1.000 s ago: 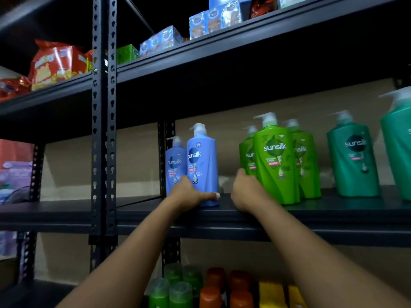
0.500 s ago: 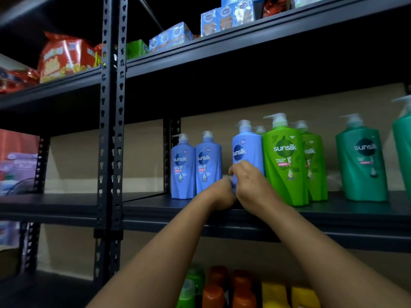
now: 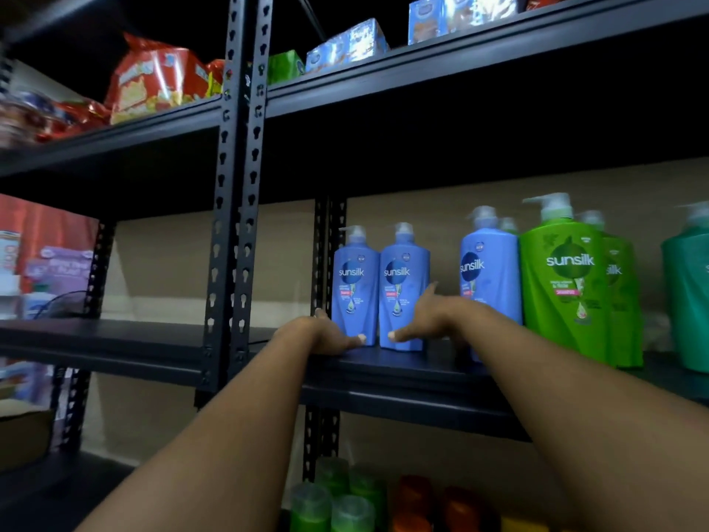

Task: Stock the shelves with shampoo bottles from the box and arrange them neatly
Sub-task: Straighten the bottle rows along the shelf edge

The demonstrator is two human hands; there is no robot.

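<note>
While both hands reach onto the shelf [image 3: 403,364], the left hand [image 3: 326,334] and right hand [image 3: 426,320], fingers spread and holding nothing, flank two upright blue shampoo bottles [image 3: 380,289]; a third blue bottle [image 3: 489,278] stands beside the green ones [image 3: 568,286].

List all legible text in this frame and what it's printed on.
"sunsilk": left blue bottle
"sunsilk": second blue bottle
"sunsilk", first letter partly cut off: third blue bottle
"sunsilk": front green bottle
"ilk", rest hidden: rear green bottle
Small print on the bottles, snack bags and blue cartons: blurred, unreadable.
</note>
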